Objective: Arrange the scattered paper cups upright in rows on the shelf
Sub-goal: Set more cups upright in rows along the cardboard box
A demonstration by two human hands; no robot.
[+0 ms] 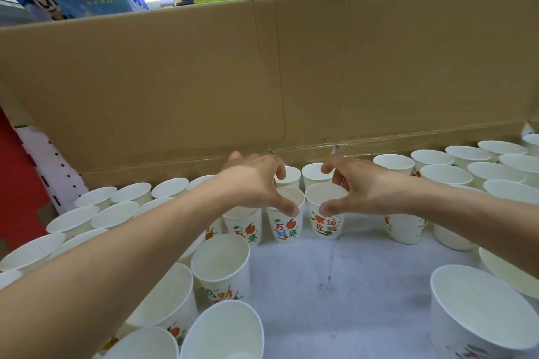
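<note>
Several white paper cups with orange and green print stand upright on the pale shelf surface (335, 271). My left hand (253, 181) pinches the rim of one cup (285, 227) from above, thumb on the near side and fingers on the far side. My right hand (358, 186) holds the rim of the neighbouring cup (326, 224) the same way. Both cups stand side by side at the front of the middle rows. More upright cups fill the left side (116, 213) and the right side (472, 172), partly hidden by my forearms.
A tall brown cardboard wall (291, 73) stands right behind the back row of cups. A white pegged panel (49, 166) and a red surface border the left. Large cups (478, 312) stand near the front edge. Coloured goods sit above the cardboard.
</note>
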